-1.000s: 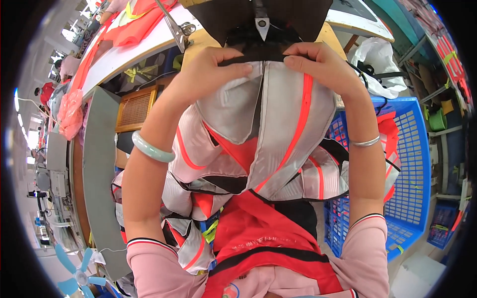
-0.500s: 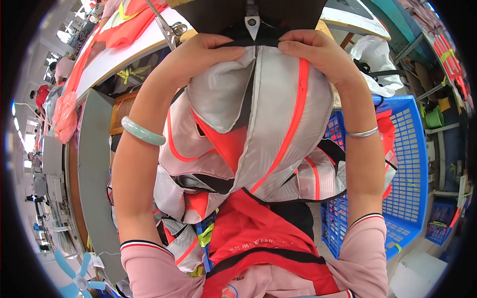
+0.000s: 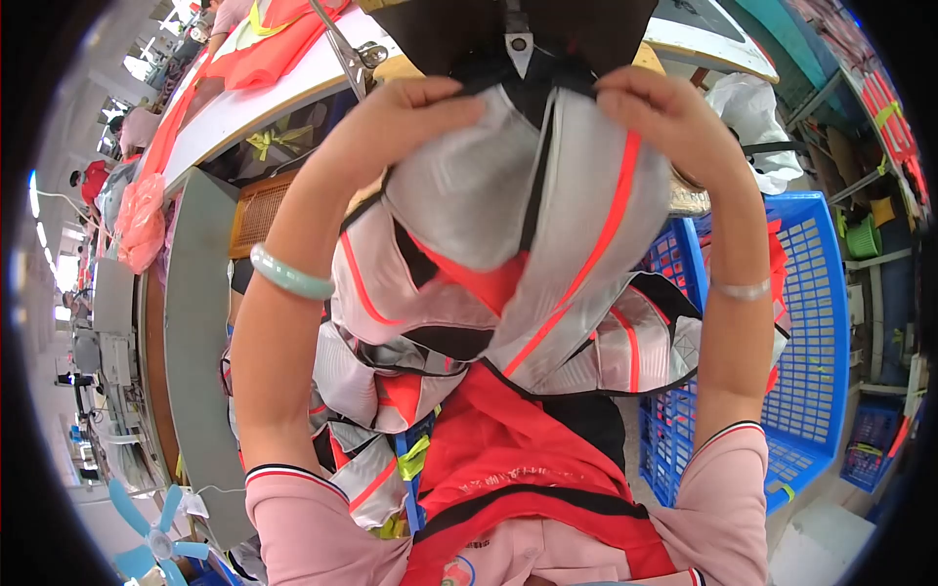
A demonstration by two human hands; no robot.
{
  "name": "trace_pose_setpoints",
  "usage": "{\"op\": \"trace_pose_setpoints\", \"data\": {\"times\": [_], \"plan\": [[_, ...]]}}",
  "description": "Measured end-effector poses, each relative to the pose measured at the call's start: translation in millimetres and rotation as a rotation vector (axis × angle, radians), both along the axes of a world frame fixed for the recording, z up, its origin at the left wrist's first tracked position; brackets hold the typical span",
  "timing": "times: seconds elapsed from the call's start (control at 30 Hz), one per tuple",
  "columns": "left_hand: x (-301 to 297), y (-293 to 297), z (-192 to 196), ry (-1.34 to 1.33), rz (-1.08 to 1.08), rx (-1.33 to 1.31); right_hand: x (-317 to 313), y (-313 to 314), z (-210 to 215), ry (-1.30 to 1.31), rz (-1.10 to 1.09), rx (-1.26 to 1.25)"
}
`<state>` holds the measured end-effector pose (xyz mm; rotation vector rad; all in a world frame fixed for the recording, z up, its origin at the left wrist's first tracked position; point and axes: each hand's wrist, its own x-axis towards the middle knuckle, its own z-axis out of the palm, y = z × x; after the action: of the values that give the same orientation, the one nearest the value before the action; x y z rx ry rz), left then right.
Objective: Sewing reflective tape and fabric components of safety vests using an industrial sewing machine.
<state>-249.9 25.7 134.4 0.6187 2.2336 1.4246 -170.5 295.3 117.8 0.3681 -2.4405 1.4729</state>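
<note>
A silver-grey sewn cloth piece (image 3: 576,225) with orange-red stripes and black edging hangs from both my hands in front of a dark machine part (image 3: 430,34). Its top edge lies just below a pointed metal tip (image 3: 519,49); whether they touch I cannot tell. My left hand (image 3: 425,109) pinches the upper left edge between thumb and fingers. At the upper right edge, my right hand (image 3: 660,109) is closed on the same cloth. Black fabric shows between the two grey panels. Lower folds spread over my lap, on a red apron (image 3: 528,449).
At right stands a blue plastic basket (image 3: 806,332) with orange-red cloth in it. A white plastic bag (image 3: 747,122) lies behind it. A grey cabinet side (image 3: 200,342) rises at left, with a white tabletop (image 3: 230,112) beyond. A blue fan (image 3: 161,542) is at lower left.
My hands have moved farther apart at the cloth's top edge, the right one outward. The two grey panels have separated there, showing more black fabric. The whole view has shifted slightly.
</note>
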Motion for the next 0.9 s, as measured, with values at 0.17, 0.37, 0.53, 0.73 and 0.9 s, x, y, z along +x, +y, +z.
{"op": "trace_pose_setpoints", "data": {"times": [0.17,0.37,0.53,0.73,0.9], "plan": [[44,7,-1,-0.064,-0.298,-0.210,81,-87,-5,0.482,0.276,0.651],[96,30,-3,0.352,-0.485,-0.278,107,-136,-21,0.156,0.234,1.161],[150,-29,-55,0.361,-0.182,-0.045,122,-94,-31,0.146,0.138,0.848],[202,-49,-13,0.250,-0.044,-0.102,154,-37,16,0.077,0.154,0.385],[180,-21,64,0.583,-0.083,-0.121,148,-17,48,-0.010,0.075,0.119]]}}
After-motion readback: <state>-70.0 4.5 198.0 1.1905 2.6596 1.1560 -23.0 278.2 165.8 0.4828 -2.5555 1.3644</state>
